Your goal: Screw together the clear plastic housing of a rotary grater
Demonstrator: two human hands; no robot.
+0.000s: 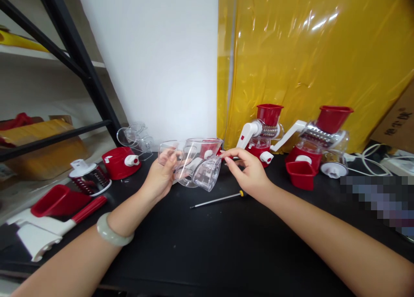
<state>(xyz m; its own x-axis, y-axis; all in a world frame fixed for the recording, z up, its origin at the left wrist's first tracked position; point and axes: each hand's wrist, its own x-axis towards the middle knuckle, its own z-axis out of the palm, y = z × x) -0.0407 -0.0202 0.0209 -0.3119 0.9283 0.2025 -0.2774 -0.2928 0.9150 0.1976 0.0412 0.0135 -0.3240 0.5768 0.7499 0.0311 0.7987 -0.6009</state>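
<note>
In my left hand (164,169) is a clear plastic drum grater housing (190,159), raised over the black table and tilted on its side. My left fingers and thumb wrap round its left end. The fingertips of my right hand (249,169) meet the housing's right edge, thumb and forefinger close together; their exact contact is hard to make out. Below the hands a screwdriver (216,200) lies on the table, its yellow-and-dark handle partly hidden by my right hand. Through the clear plastic, red and white parts behind it show.
To the left are a red base (121,164), a grater drum (89,179), a red hopper (61,200), a white part with a red handle (48,232) and another clear housing (136,139). Two assembled graters (269,131) stand right, beside a loose red hopper (301,175) and white cables (368,161).
</note>
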